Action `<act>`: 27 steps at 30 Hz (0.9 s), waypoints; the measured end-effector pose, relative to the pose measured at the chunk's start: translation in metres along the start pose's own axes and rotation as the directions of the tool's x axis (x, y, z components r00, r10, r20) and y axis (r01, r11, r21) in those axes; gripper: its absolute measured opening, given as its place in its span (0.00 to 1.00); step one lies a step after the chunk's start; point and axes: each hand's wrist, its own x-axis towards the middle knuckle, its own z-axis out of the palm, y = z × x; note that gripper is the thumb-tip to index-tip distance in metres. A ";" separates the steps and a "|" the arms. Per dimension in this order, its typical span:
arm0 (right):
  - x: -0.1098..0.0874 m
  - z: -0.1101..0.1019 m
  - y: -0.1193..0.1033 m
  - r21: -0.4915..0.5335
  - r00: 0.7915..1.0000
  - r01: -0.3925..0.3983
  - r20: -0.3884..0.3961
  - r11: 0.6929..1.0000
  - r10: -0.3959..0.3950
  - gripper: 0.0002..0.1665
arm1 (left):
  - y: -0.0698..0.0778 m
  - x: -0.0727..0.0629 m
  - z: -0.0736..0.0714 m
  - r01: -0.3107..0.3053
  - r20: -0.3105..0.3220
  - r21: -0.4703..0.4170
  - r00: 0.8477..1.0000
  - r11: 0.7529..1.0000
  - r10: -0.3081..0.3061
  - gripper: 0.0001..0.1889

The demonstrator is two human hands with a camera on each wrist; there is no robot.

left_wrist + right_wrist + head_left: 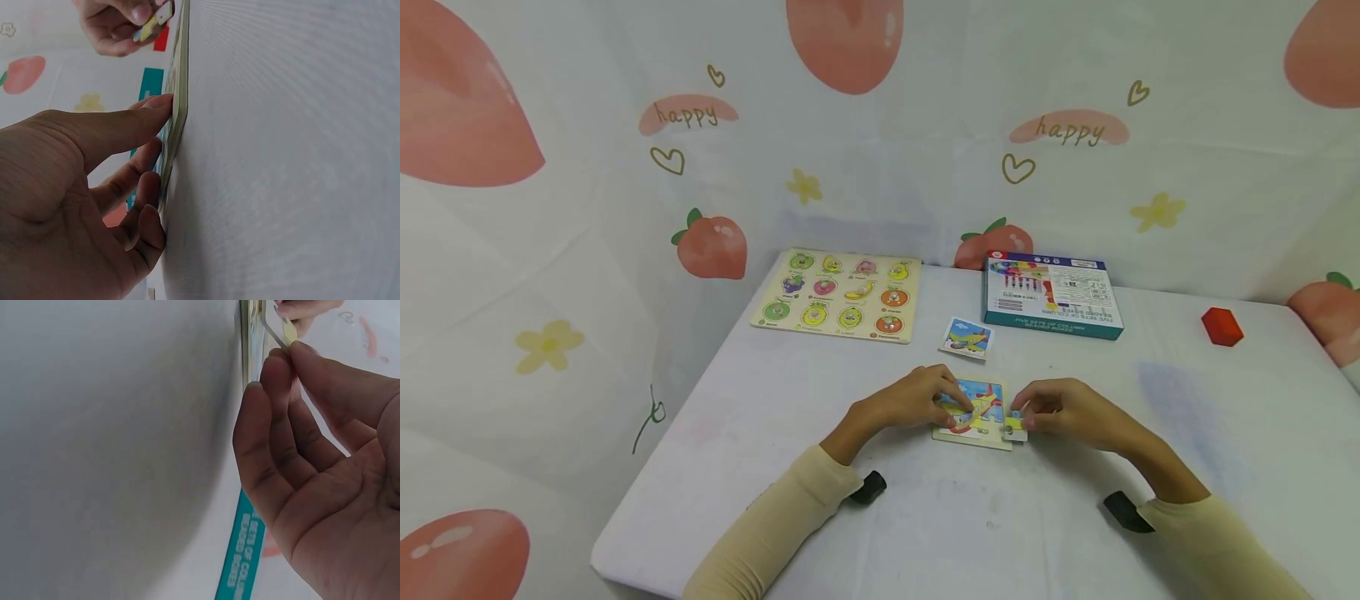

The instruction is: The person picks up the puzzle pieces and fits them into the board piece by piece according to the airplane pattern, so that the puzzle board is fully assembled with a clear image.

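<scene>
A small wooden jigsaw puzzle (973, 440) with an airplane picture lies on the table. My left hand (917, 398) rests its thumb and fingertips on the puzzle; in the left wrist view the thumb (134, 128) touches it near its edge. My right hand (1071, 412) pinches a puzzle piece (1016, 427), yellow and white with a knob, at the board's right side. In the right wrist view the piece (275, 332) is seen edge-on between thumb and forefinger. Part of the airplane picture is hidden under the left hand.
Behind the puzzle lies a picture card (967, 338) showing an airplane. A fruit board (838, 296) is at the back left, and a flat teal-edged box (1052, 296) at the back right. A red block (1222, 326) sits farther right. White cloth with peach prints hangs behind.
</scene>
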 end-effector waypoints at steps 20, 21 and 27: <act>0.022 0.014 -0.013 0.019 0.997 -0.073 0.012 0.997 0.073 0.11 | -0.003 0.000 0.001 -0.005 0.005 -0.013 1.000 1.000 0.005 0.15; 0.022 0.015 -0.014 0.025 0.996 -0.090 0.007 0.996 0.090 0.11 | -0.003 0.000 0.001 -0.006 0.004 -0.011 1.000 1.000 0.006 0.15; 0.020 0.019 -0.020 0.023 0.988 -0.150 -0.029 0.988 0.151 0.08 | -0.003 0.001 0.001 -0.010 0.002 -0.008 1.000 1.000 0.010 0.15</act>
